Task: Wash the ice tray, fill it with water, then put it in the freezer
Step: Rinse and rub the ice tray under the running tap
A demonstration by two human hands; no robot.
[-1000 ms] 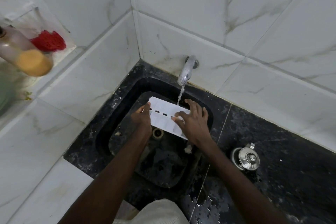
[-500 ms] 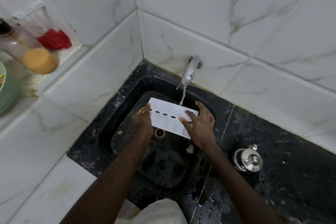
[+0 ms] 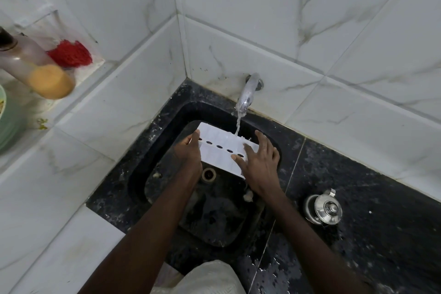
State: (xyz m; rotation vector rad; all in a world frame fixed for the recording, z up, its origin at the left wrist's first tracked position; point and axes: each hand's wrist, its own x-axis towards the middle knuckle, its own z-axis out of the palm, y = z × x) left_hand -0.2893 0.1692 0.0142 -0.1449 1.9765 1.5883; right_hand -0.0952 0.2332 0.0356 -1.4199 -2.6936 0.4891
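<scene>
Both hands hold the white ice tray (image 3: 224, 150) between them over the black sink (image 3: 152, 150): the left hand (image 3: 188, 153) grips its left end, the right hand (image 3: 259, 162) lies spread-fingered on its right end. Tap (image 3: 248, 93) water strikes the tray just beyond the right hand.

A steel kettle (image 3: 324, 209) stands on the wet black counter (image 3: 381, 198) beside the sink (image 3: 167, 126).

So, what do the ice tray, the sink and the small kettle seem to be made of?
Ice tray: probably plastic, matte white, thin with moulded holes along its middle. Sink: looks like black speckled stone, perhaps granite, like the counter around it; not certain. Kettle: polished metal, likely steel, with mirror-like reflections. Tap: shiny metal too.
</scene>
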